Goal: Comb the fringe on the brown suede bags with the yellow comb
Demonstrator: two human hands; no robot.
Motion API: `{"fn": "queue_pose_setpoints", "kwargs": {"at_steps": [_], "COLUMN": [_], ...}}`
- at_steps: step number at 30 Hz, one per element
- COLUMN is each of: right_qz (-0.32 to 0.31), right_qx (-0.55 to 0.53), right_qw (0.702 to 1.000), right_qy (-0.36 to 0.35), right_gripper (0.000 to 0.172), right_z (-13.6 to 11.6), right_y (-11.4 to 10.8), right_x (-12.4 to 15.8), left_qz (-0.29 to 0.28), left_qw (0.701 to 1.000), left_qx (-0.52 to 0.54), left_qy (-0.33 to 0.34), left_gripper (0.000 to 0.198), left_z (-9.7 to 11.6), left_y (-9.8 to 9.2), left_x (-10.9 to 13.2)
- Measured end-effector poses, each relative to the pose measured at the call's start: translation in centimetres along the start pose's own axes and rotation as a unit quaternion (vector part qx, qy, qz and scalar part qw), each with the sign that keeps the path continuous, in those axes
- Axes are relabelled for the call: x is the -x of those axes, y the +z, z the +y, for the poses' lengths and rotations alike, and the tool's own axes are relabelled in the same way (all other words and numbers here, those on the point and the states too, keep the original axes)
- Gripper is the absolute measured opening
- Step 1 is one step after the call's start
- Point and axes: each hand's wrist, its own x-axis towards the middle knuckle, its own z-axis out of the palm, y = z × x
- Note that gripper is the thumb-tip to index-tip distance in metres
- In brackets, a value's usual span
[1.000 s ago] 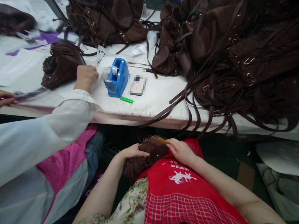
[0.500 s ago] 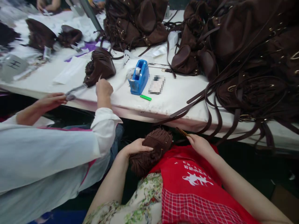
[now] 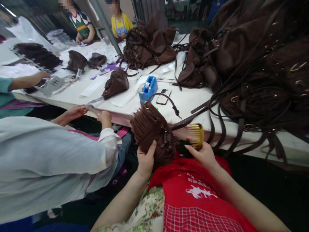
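A brown fringed bag [image 3: 151,129] is held up in front of the table edge, above my red apron [image 3: 190,180]. My left hand [image 3: 146,159] grips its lower side, thumb across the front and the other fingers hidden behind. One dark strap [image 3: 169,97] of the bag arcs over the table and ends in a metal clasp. Just right of the bag, my right hand [image 3: 204,156] pinches a yellowish comb [image 3: 198,137] with its teeth pointing left. Comb and fringe are apart.
On the white table [image 3: 183,111] are a blue tape dispenser [image 3: 149,89], a phone [image 3: 164,96] and another brown bag [image 3: 117,82]. Brown bags pile up at right [image 3: 243,64], with straps [image 3: 229,135] hanging over the edge. A co-worker in white [image 3: 55,161] sits close at left.
The bag has been raised and turned, with its strap now lying over the table edge. The comb has rotated to show its flat side. My view has tilted up.
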Motion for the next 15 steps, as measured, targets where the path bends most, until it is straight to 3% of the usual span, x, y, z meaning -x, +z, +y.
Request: {"fn": "queue_pose_setpoints", "kwargs": {"at_steps": [3, 6, 10, 12, 15], "right_qz": [-0.036, -0.087, -0.036, -0.002, -0.017], "right_qx": [-0.089, -0.201, -0.255, -0.270, -0.287], "right_qw": [0.993, 0.967, 0.952, 0.945, 0.944], "right_qy": [0.076, 0.130, 0.166, 0.182, 0.162], "right_gripper": [0.054, 0.058, 0.051, 0.047, 0.043], "right_z": [0.3, 1.4, 2.8, 2.9, 2.6], "right_y": [0.0, -0.1, -1.5, -2.7, -4.2], "right_x": [-0.1, -0.1, 0.0, 0.0, -0.3], "left_qz": [0.004, -0.095, -0.241, -0.343, -0.553], "left_qw": [1.000, 0.994, 0.951, 0.887, 0.705], "left_qx": [0.026, -0.037, -0.174, -0.292, -0.428], "left_qy": [0.009, -0.035, -0.082, -0.104, -0.114], "left_gripper": [0.055, 0.055, 0.058, 0.054, 0.039], "left_z": [-1.6, -2.9, -3.1, -1.7, 2.6], "left_y": [2.7, 3.9, 3.4, 2.4, 0.6], "left_x": [1.9, 3.5, 3.3, 2.2, 0.4]}}
